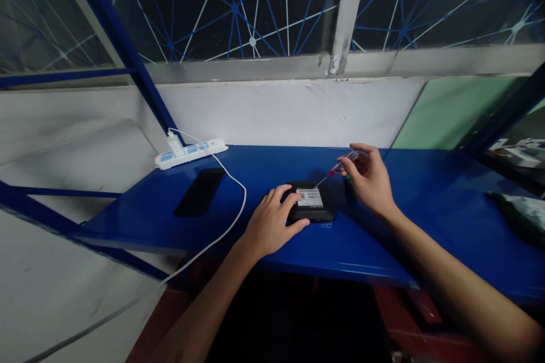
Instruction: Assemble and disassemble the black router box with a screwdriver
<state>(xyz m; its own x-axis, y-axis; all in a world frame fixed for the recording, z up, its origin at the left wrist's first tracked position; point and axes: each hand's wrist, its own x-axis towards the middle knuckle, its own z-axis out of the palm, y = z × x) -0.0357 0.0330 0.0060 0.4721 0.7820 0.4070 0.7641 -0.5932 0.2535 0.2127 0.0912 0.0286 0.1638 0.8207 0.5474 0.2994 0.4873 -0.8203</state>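
A flat black box-shaped device [327,204] with a white printed label [310,198] lies on the blue table. My left hand [275,221] holds its left side, fingers over the top and thumb along the near edge. In my right hand [369,178] is a screwdriver [340,168] with a clear and red handle, pinched between thumb and fingers. Its thin shaft slants down to the left, and the tip meets the device near the label's top edge. Whether it sits in a screw is too small to tell. Something small and green [347,179] shows partly beneath my right hand.
A black phone [200,192] lies to the left on the blue table [264,167]. Behind it stands a white power strip [193,152] with a plugged-in charger; its white cable [244,198] loops over the table's front edge. A green-and-white packet [522,212] lies far right.
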